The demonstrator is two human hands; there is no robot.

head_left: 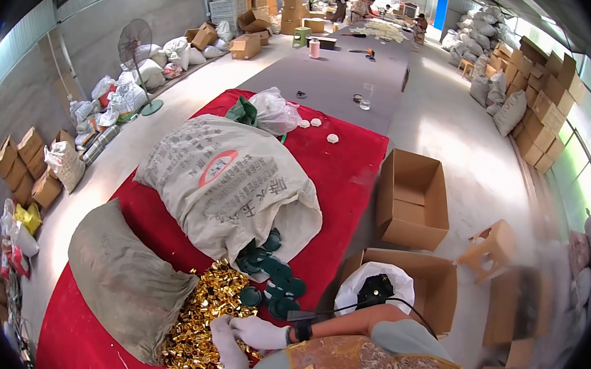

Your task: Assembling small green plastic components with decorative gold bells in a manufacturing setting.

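Observation:
My left hand (228, 351) and my right hand (262, 335), both in white gloves, meet over a pile of small shiny gold pieces (204, 310) on the red cloth (86, 331). The fingers of each look drawn together; anything between them is too small to make out. Just beyond my right hand lie several dark green round discs (280, 281). They spill from the mouth of a big white woven sack (233, 172) on its side. Left of the gold pile rests a full grey-beige sack (122, 275).
Right of the table stand open cardboard boxes (413, 202), one with a white-lined bag (399, 281) holding dark pieces, and a tan stool (490, 247). A clear plastic bag (274, 111) and white round pieces (332, 138) lie farther up. A fan (135, 47) stands left; people (360, 9) are far off.

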